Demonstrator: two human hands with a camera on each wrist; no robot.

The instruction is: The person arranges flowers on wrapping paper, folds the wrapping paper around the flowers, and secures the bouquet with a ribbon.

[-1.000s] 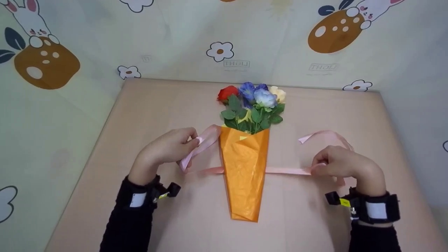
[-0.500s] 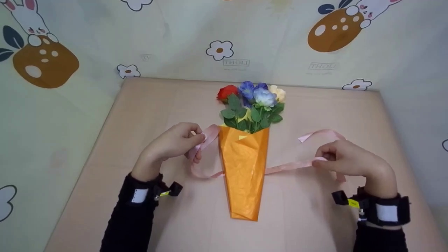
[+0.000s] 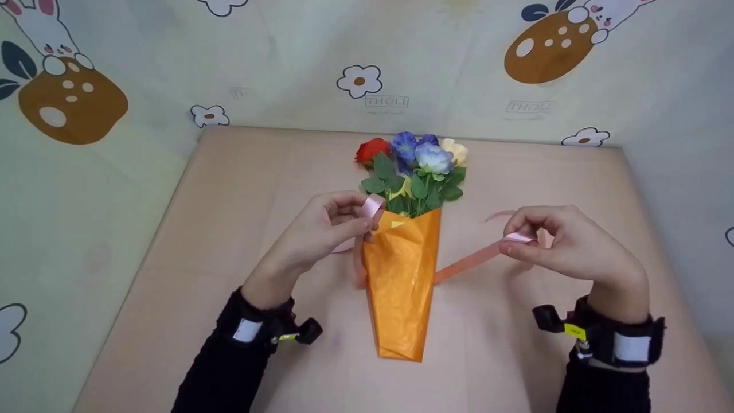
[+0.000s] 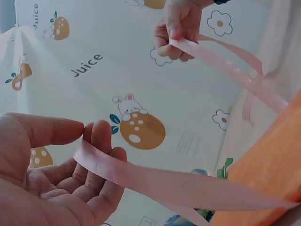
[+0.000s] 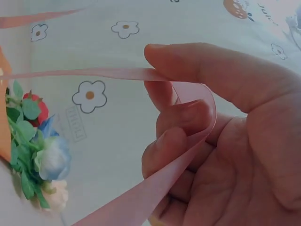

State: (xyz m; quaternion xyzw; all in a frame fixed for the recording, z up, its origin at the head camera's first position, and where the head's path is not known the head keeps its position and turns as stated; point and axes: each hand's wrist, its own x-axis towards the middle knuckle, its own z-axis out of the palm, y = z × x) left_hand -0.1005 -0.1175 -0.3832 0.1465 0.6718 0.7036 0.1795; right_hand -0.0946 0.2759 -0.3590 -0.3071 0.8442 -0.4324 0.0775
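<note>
A bouquet of red, blue and cream flowers (image 3: 433,159) with green leaves lies on the table, its stems wrapped in orange paper (image 3: 401,287). A pink ribbon (image 3: 467,263) passes beneath the wrap and comes out on both sides. My left hand (image 3: 321,235) pinches one length between thumb and fingers, raised at the wrap's upper left edge. In the left wrist view that ribbon (image 4: 178,186) runs taut toward the wrap. Right of the bouquet, my right hand (image 3: 567,244) pinches the other length under its thumb; the right wrist view shows the ribbon (image 5: 202,101) looping across the curled fingers.
The bouquet rests on a beige tabletop (image 3: 487,344). Behind it and at the sides hangs a pale cloth (image 3: 287,57) printed with rabbits, fruit and flowers. Each wrist wears a black strap with a small camera (image 3: 309,331).
My left hand has moved right and up with its ribbon, from beside the wrap to over its upper left edge. My right hand has lifted its ribbon, which now slants upward from the wrap.
</note>
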